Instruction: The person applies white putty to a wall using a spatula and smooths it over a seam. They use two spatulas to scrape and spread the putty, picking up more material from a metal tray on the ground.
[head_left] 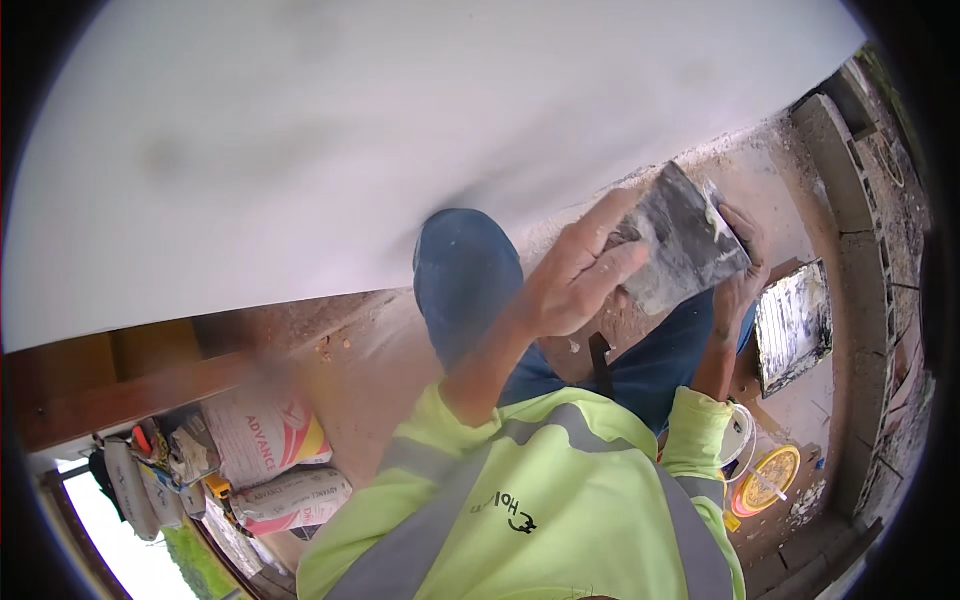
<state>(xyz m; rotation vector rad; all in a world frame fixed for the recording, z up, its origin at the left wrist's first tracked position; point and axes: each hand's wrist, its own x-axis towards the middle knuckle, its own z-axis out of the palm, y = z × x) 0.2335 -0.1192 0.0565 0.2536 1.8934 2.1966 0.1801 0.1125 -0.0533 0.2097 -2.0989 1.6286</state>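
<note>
A square, dark grey plate like a scraper or trowel blade [685, 245], smeared with pale plaster, is held up in front of my legs. My left hand [580, 275] grips its left side, with the thumb on the near face and the other fingers partly hidden. At the plate's right edge, my right hand [742, 260] is closed, mostly behind it. A thin, plaster-coated edge [713, 195] shows beside the right fingers; I cannot tell whether it belongs to a second blade. Both hands are dusty.
A smooth white wall [300, 150] stands close ahead. To the right, a plaster-smeared rectangular board [795, 325] lies near a white bucket [737, 435], a round yellow lid-like thing [768, 480] and a block wall [860, 250]. At left are bags [255, 435] and tools [150, 450].
</note>
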